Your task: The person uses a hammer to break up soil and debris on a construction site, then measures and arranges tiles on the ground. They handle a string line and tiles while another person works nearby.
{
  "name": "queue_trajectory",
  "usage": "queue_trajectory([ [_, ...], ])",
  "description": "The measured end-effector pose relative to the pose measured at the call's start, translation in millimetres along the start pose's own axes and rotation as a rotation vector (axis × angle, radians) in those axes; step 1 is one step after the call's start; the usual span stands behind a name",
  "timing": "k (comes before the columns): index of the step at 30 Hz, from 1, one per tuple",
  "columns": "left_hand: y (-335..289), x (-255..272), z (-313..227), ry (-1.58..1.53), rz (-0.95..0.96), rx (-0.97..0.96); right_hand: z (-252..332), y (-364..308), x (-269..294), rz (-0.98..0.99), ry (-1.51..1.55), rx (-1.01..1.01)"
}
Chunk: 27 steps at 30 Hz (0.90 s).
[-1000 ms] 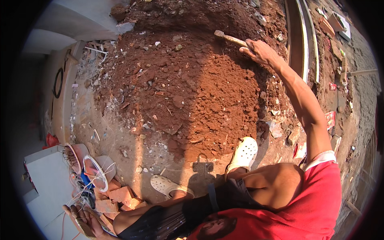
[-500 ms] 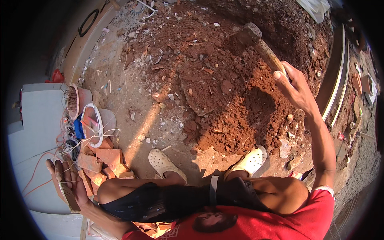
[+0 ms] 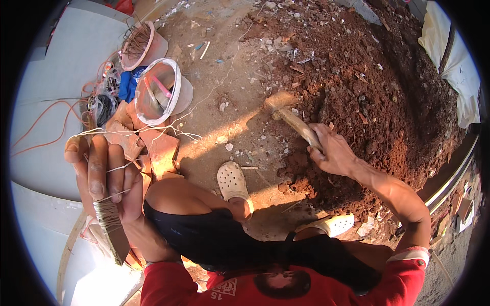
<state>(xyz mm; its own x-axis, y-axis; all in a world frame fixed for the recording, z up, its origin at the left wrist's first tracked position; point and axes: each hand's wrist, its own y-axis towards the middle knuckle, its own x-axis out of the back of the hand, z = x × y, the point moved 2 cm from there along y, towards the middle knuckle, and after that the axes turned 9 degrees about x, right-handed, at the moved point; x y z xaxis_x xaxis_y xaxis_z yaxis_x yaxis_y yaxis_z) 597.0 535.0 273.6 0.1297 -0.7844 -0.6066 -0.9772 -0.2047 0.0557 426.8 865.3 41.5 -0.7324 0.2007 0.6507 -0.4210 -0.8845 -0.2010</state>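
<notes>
the hands are well apart, the right hand (image 3: 334, 153) closed round a hammer (image 3: 296, 125) held near the left edge of the dirt heap (image 3: 383, 107), the left hand (image 3: 116, 173) curled on a string-wound block (image 3: 116, 238) beside broken bricks (image 3: 159, 147) and a white bucket (image 3: 185, 97) toward the ground's (image 3: 219, 56) left edge.

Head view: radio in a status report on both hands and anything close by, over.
Right hand gripping hammer. Left hand holding string-wound block. Near left hand: orange bricks, white bucket.

The string (image 3: 108, 218) is off-white, the hammer handle (image 3: 300, 126) tan.
</notes>
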Motion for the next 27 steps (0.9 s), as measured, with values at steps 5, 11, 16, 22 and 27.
queue_trajectory([
  [5,26.2,10.3,4.6,-0.137,-0.147,0.133,-7.5,40.7,-94.9,0.206,-0.246,0.038],
  [11,12.3,-97.5,-66.5,0.080,-0.089,0.429,128.2,39.6,-67.4,-0.106,-0.177,-0.117],
  [16,16.2,-227.1,-122.8,0.042,0.644,0.794,277.7,-19.5,46.1,-0.198,1.197,-0.360],
  [22,-38.6,-338.0,-155.8,0.347,0.931,1.389,383.7,-142.4,126.1,-0.661,1.727,-0.479],
  [27,-97.6,-418.4,-126.5,0.353,1.039,1.481,432.8,-277.0,116.2,-0.977,1.939,-0.522],
])
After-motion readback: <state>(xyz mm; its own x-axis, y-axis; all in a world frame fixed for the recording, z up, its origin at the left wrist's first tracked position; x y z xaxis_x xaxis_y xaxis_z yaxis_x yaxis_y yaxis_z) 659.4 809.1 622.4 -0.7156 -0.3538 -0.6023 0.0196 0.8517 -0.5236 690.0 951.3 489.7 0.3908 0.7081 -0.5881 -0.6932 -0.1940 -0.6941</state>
